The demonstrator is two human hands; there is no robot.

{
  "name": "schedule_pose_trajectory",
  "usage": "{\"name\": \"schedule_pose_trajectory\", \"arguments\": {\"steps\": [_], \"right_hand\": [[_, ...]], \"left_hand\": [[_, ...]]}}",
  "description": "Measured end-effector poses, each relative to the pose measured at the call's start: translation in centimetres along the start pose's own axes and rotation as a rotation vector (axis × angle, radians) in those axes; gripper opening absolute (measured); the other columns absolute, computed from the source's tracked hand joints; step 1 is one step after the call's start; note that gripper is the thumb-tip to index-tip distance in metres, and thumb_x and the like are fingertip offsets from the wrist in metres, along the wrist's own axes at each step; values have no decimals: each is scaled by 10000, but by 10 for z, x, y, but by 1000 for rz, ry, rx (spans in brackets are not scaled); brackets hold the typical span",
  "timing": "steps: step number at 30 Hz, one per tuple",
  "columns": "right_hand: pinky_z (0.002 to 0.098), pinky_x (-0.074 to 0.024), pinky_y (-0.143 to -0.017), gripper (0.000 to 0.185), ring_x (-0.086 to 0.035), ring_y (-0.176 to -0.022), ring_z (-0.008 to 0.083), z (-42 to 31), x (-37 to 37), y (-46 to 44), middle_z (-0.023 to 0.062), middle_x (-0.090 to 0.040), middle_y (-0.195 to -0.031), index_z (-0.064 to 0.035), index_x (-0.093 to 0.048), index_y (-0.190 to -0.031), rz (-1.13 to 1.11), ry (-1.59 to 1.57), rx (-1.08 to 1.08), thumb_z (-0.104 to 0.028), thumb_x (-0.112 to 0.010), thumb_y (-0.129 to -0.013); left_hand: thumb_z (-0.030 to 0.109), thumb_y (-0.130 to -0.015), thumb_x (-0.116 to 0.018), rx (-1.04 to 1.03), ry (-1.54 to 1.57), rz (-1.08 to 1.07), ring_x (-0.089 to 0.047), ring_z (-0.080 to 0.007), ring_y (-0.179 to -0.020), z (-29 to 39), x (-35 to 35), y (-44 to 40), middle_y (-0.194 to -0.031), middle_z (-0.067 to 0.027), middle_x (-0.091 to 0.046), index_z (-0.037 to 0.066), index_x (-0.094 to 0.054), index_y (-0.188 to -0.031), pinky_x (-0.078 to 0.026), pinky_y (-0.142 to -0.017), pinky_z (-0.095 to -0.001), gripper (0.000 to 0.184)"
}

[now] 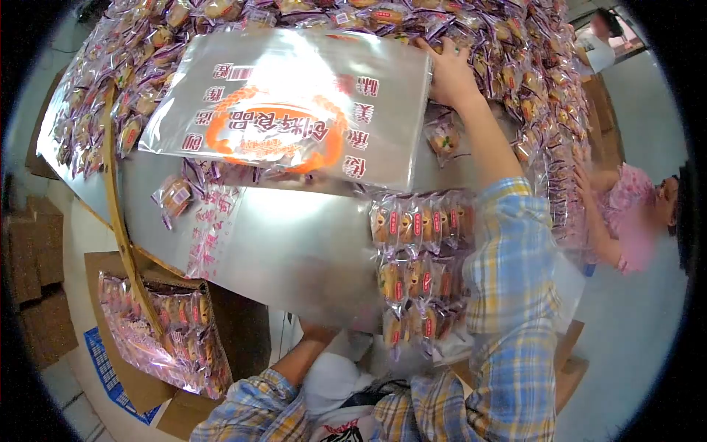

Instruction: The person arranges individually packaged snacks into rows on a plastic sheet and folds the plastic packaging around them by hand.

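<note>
My right hand reaches to the far right corner of a large clear plastic bag with red and orange print. Its fingers are apart, over the bag's edge and the small wrapped cakes beyond. My left hand is low at the table's near edge, its fingers hidden. In front of me, rows of wrapped cakes lie beside my right sleeve. A second clear bag with pink print lies flat under the first one. One loose wrapped cake is just below my right wrist.
Heaps of wrapped cakes cover the far side of the metal table. A wooden strip runs along the left. Below it stands a carton holding a bag of packed cakes. Another person in pink works at the right.
</note>
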State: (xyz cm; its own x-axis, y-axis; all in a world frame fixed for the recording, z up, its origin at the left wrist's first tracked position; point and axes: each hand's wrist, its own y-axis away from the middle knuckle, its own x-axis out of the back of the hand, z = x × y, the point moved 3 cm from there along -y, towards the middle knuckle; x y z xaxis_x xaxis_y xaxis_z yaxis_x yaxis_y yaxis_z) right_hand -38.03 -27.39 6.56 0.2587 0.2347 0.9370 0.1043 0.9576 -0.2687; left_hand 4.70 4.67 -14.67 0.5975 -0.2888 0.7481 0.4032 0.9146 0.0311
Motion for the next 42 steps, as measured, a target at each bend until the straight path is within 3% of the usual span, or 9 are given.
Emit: {"name": "schedule_pose_trajectory", "arguments": {"steps": [8, 14, 17, 23, 25, 29, 36, 41, 42], "right_hand": [[579, -593, -992, 975, -411, -1380, 562, -10, 15, 7, 193, -385, -1560, -304, -487, -1544, 46, -28, -28, -128, -904, -680], [547, -588, -997, 806, -428, -1404, 526, 10, 40, 16, 161, -454, -1558, -273, -587, -1452, -92, 76, 154, -73, -843, -715], [543, -586, -1004, 714, -431, -1405, 522, 24, 71, 31, 142, -478, -1557, -249, -633, -1397, -89, 94, 170, -53, -809, -734], [542, -560, -1048, 754, -420, -1407, 520, 75, 124, 92, 138, -472, -1553, -261, -624, -1419, 5, 91, 159, -53, -796, -714], [544, -545, -1064, 779, -409, -1411, 516, 89, 118, 126, 145, -464, -1553, -256, -618, -1428, 20, -2, 94, -57, -800, -698], [553, -521, -1077, 814, -394, -1413, 508, 104, 122, 186, 155, -457, -1544, -256, -605, -1449, 20, -143, 20, -70, -803, -682], [540, -479, -1112, 762, -416, -1396, 465, 143, 147, 234, 104, -461, -1542, -260, -632, -1428, 255, -288, -11, -92, -814, -708], [480, -429, -1151, 727, -486, -1401, 359, 117, 205, 302, 157, -491, -1513, -160, -620, -1437, 443, -718, 39, -103, -795, -733], [477, -415, -1159, 722, -488, -1403, 356, 106, 214, 325, 174, -488, -1514, -135, -615, -1436, 473, -757, 59, -114, -795, -737]], "left_hand": [[446, -903, -691, -73, -374, 42, -594, -418, -1239, 17, 11, -12, -1370, -152, -650, 104, -652, -1360, -434, -1048, -539, 572], [540, -919, -645, 121, -397, -144, -527, -367, -1349, 28, 3, -11, -1416, -109, -630, 164, -638, -1392, -362, -1036, -663, 604], [610, -938, -600, 216, -286, -114, -581, -338, -1255, 31, 4, -14, -1385, -112, -618, 101, -596, -1393, -390, -1127, -513, 683], [622, -926, -565, 104, -242, 49, -461, -357, -1418, -9, -70, 3, -1509, -84, -562, 207, -581, -1465, -347, -1033, -669, 680], [602, -939, -552, 187, 137, 33, -469, -350, -1422, -27, -76, 1, -1512, -86, -564, 208, -574, -1478, -358, -1032, -687, 668], [555, -957, -542, 199, -467, -238, -507, -353, -1403, 18, -27, -10, -1515, -97, -570, 220, -581, -1480, -399, -1006, -714, 622], [462, -947, -589, 366, -474, -383, -600, -408, -1290, 48, 9, -5, -1438, -101, -643, 240, -607, -1456, -436, -988, -743, 555], [229, -781, -738, 376, -240, 18, -576, -428, -1282, 34, 14, 19, -1186, -203, -715, 21, -740, -1090, -420, -1044, -701, 372], [164, -842, -724, 289, -101, 161, -654, -368, -1144, 36, 21, 28, -1084, -189, -719, 16, -727, -1023, -506, -975, -570, 235]]}}
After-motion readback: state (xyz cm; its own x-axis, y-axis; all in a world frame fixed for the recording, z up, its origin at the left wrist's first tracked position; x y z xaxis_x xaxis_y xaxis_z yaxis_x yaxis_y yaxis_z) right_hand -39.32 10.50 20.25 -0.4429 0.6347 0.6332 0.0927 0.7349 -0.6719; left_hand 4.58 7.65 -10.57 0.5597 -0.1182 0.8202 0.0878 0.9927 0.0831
